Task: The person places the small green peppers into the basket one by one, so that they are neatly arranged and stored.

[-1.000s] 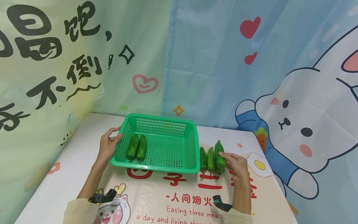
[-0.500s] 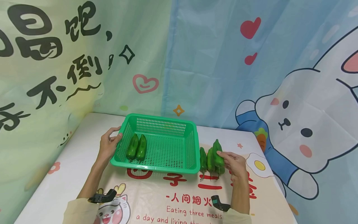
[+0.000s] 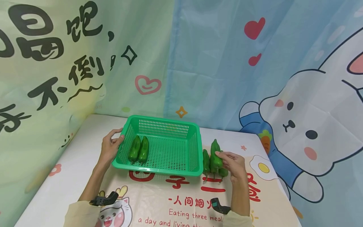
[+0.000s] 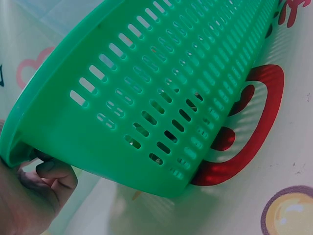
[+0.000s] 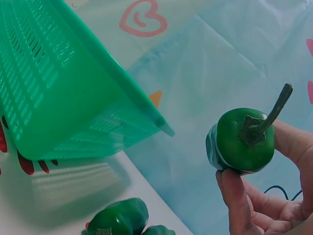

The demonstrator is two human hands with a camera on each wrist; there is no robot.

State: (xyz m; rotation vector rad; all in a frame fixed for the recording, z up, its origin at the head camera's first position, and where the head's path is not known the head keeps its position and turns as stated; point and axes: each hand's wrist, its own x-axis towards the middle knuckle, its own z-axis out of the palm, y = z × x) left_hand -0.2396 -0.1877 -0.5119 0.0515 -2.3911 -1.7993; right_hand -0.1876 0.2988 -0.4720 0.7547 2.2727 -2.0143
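Note:
A green plastic basket (image 3: pixel 173 172) with slotted walls stands on the table. My left hand (image 3: pixel 109 147) grips its left rim, and in the left wrist view the curled fingers (image 4: pixel 61 178) show below the rim. Two green peppers lie side by side at the basket's left end, the nearer to the middle being one pepper (image 3: pixel 144 150). To the right of the basket, my right hand (image 3: pixel 236 164) pinches another green pepper (image 5: pixel 247 142) between thumb and fingers, its stem pointing toward the wrist camera. This held pepper is raised above other peppers on the table.
Beside the basket's right wall lies a pepper (image 3: pixel 206 161). Another pepper (image 3: pixel 223 172) sits partly hidden under my right hand. A printed cloth (image 3: pixel 158 201) covers the table, and a patterned curtain (image 3: pixel 204 63) hangs right behind it.
My right hand has moved left with the held pepper, toward the basket, uncovering part of a pepper lying on the table. The left hand and basket have stayed put.

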